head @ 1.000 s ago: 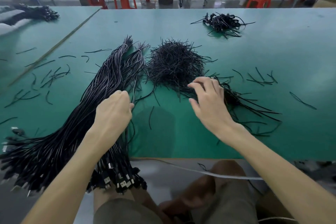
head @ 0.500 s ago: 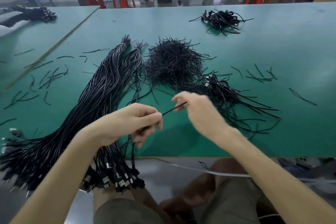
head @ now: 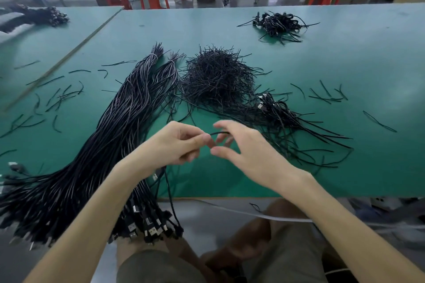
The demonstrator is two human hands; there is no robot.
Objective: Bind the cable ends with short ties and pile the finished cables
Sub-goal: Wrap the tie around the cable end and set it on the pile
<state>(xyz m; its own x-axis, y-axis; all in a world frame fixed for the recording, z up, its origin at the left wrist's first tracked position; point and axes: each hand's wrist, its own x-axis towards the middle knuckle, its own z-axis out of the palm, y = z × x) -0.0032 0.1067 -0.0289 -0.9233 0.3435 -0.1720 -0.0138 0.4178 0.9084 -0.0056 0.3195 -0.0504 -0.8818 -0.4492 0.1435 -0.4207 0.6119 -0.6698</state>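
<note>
Head view: my L hand (head: 177, 145) is curled, pinching a cable (head: 169, 188) that hangs from it over the table (head: 356, 167) edge, w/ one end of a short tie (head: 219, 133) at the fingertips. R hand (head: 250, 151) just beside it, fingers spread by the tie's other end; blurred, can't tell if it grips. Loose-tie heap (head: 218, 78) beyond, big cable bundle (head: 110, 135) on my L, small tied pile (head: 279, 24) far R.

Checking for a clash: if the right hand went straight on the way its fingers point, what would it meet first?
Most likely the short tie pinched by the left hand, then that hand's fingertips; depth is unclear.
</note>
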